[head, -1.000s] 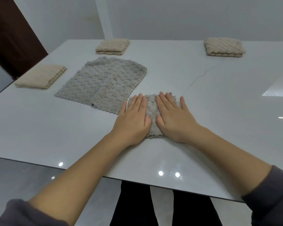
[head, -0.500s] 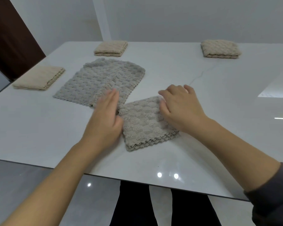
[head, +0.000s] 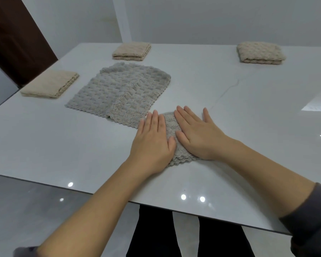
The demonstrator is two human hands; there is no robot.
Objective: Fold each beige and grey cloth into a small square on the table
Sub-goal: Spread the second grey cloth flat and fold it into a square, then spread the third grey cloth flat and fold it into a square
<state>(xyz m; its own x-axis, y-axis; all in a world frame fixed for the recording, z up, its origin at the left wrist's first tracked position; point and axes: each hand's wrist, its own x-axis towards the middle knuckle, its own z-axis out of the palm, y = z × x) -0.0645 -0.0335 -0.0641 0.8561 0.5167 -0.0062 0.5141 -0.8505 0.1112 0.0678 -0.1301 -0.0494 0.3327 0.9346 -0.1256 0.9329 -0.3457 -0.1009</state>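
Note:
A small folded grey cloth (head: 171,125) lies near the front of the white table (head: 63,145). My left hand (head: 152,141) and my right hand (head: 196,134) press flat on it side by side, fingers straight, covering most of it. Behind it to the left a larger grey cloth (head: 119,91) lies spread out, one corner turned over. Three folded beige cloths rest further off: one at the left edge (head: 48,86), one at the back centre (head: 131,51), one at the back right (head: 259,52).
The table's near edge (head: 174,210) runs across in front of me, with dark trouser legs (head: 156,236) below it. A dark brown door (head: 13,38) stands at the far left. A grey wall (head: 211,19) lies behind the table.
Half a second ago the hands were lifted and apart, turning the small cloth. Now both lie flat on it again, pressing it down, and the cloth sits slightly rotated.

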